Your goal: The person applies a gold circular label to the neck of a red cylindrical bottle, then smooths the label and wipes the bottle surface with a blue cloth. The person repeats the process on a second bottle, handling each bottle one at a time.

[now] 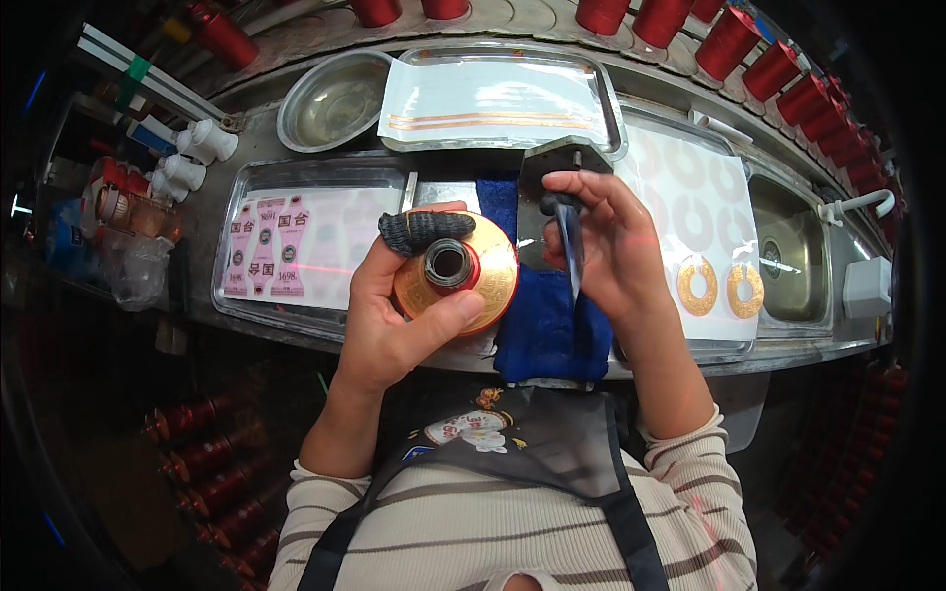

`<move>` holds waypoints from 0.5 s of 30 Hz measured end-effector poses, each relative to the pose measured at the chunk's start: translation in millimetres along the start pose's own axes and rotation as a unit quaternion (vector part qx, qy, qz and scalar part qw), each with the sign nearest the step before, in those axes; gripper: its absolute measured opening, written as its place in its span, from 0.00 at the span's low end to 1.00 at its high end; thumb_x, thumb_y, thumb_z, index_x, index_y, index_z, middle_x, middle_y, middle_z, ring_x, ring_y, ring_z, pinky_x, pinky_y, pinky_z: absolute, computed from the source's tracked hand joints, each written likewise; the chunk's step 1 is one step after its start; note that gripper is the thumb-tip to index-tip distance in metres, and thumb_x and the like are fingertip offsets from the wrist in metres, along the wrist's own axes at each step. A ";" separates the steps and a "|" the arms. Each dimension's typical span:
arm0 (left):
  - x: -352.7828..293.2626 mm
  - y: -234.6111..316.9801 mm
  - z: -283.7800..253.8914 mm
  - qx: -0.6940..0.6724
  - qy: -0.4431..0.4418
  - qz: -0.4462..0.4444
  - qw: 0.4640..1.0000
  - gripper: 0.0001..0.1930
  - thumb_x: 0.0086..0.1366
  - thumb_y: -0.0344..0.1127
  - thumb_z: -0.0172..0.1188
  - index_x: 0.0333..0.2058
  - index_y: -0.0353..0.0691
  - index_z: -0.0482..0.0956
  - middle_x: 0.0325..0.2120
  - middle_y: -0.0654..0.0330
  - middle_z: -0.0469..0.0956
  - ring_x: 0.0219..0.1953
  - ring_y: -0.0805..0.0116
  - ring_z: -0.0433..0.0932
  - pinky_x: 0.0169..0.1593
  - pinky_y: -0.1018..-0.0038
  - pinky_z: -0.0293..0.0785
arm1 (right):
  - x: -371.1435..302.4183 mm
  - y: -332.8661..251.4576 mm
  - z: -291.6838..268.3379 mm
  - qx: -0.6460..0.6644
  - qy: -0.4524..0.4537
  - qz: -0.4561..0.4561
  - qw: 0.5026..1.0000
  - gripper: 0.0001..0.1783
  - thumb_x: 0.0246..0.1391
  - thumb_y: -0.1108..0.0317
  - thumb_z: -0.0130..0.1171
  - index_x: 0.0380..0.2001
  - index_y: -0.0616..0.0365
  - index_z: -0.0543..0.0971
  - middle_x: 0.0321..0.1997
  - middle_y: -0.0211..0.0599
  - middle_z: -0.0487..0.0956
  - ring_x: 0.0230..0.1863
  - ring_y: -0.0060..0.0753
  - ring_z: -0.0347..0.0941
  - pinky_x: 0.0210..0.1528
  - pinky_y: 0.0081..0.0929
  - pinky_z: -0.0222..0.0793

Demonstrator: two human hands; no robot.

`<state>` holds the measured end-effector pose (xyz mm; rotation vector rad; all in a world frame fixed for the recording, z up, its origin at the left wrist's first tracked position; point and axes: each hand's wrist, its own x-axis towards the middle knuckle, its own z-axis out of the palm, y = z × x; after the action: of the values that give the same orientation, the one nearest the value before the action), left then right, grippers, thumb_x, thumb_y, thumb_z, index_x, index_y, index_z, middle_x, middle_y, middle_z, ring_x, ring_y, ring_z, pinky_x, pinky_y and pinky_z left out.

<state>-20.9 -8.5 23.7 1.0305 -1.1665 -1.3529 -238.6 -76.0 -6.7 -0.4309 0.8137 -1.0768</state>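
Note:
In my left hand is a red bottle, its open dark neck tipped toward me. A gold ring-shaped decal covers the bottle's shoulder. My thumb rests on the gold face, and a black knitted cover wraps one finger. To the right, my right hand pinches a thin, flat, dark bluish piece, seen nearly edge-on and apart from the bottle. Its exact kind cannot be made out. Below the hands lies a blue cloth, next to a dark metal fixture.
A tray at left holds a sheet of pink decals. At right, a decal sheet bears gold rings, beside a sink. Behind are a metal bowl, a tray with a striped sheet, and red bottles.

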 end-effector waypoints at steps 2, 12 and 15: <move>-0.8 2.0 -0.4 -0.003 0.002 -0.006 1.000 0.31 0.55 0.28 0.67 0.59 0.32 0.72 0.63 0.48 0.71 0.60 0.63 0.74 0.63 0.67 0.71 | -30.0 -8.6 14.5 -0.097 -0.053 -0.043 0.993 0.21 0.57 0.69 0.60 0.53 0.61 0.74 0.38 0.33 0.78 0.38 0.23 0.78 0.42 0.22 0.75; -0.4 -2.0 -3.6 -0.042 -0.031 0.019 0.998 0.30 0.60 0.26 0.69 0.61 0.34 0.70 0.51 0.56 0.78 0.54 0.68 0.79 0.59 0.70 0.75 | -43.9 -15.5 47.5 -0.454 -0.057 -0.318 0.830 0.15 0.49 0.75 0.68 0.41 0.62 0.77 0.35 0.35 0.78 0.37 0.22 0.76 0.42 0.20 0.72; 0.4 -5.3 -5.6 -0.035 -0.036 0.025 0.998 0.30 0.60 0.26 0.69 0.60 0.34 0.70 0.51 0.56 0.78 0.53 0.69 0.79 0.58 0.71 0.75 | -44.9 -20.2 52.6 -0.495 -0.095 -0.336 0.795 0.17 0.50 0.75 0.70 0.42 0.62 0.76 0.38 0.29 0.76 0.38 0.16 0.72 0.43 0.16 0.68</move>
<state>-16.3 -9.6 17.6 0.9028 -1.1829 -1.3908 -221.0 -48.0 57.3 -1.8073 1.0322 -1.1372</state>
